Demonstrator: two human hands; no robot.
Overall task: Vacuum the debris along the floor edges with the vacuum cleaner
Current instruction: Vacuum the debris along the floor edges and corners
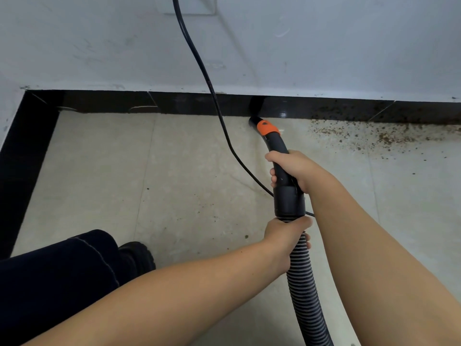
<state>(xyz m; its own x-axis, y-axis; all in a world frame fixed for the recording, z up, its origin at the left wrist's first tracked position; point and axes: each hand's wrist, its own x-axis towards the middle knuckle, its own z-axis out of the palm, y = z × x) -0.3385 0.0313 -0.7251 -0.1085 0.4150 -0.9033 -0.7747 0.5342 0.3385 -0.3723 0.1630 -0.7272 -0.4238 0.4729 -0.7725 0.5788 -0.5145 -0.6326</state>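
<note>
Head view puts the vacuum nozzle (255, 120) in front of me, its black open mouth down at the floor edge, right against the base of the black baseboard (199, 103), which mirrors it. Behind the mouth sits an orange collar (267, 127), then a curved dark grey handle tube (279, 156) widening into a cuff, and from that cuff a ribbed grey-black hose (303, 278) runs back toward me and out of the bottom of the frame. I can read no brand, label or writing anywhere on it.

My right hand (294, 169) is wrapped round the handle tube just above the cuff, fingers curled under it. My left hand (287, 237) grips the ribbed hose directly below the cuff.

Brown debris (369, 136) lies scattered along the floor edge to the right of the nozzle, thickest near the baseboard, with a few specks elsewhere on the pale tiled floor (99, 171). A black power cord (199, 66) drops down the white wall (324, 46) and crosses the floor to behind the cuff. A dark trouser leg (55, 275) and a black shoe (137, 255) show lower left.
</note>
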